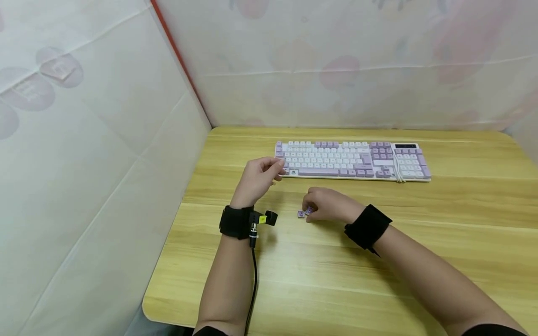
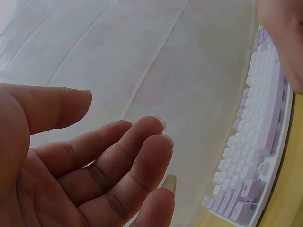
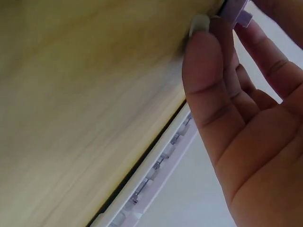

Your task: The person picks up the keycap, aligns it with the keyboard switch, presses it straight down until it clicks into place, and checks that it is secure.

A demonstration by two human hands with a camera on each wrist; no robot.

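Note:
A purple-and-white keyboard (image 1: 323, 158) lies at the back of the table. At its front left corner my left hand (image 1: 257, 179) hovers with loosely bent fingers; nothing is between them in the left wrist view. A bare white switch (image 2: 263, 168) shows in the keyboard's front row there. My right hand (image 1: 329, 204) is low over the table in front of the keyboard, pinching a small purple keycap (image 3: 234, 10) between thumb and fingers. Just left of those fingertips, another purple keycap (image 1: 300, 214) lies on the wood.
The keyboard's bundled white cable (image 1: 397, 168) lies across its right part. A black strap with a small camera (image 1: 271, 218) and a cable (image 1: 254, 280) are on my left wrist. Pale cloth walls (image 1: 357, 70) stand behind and to the left of the wooden table (image 1: 420, 224).

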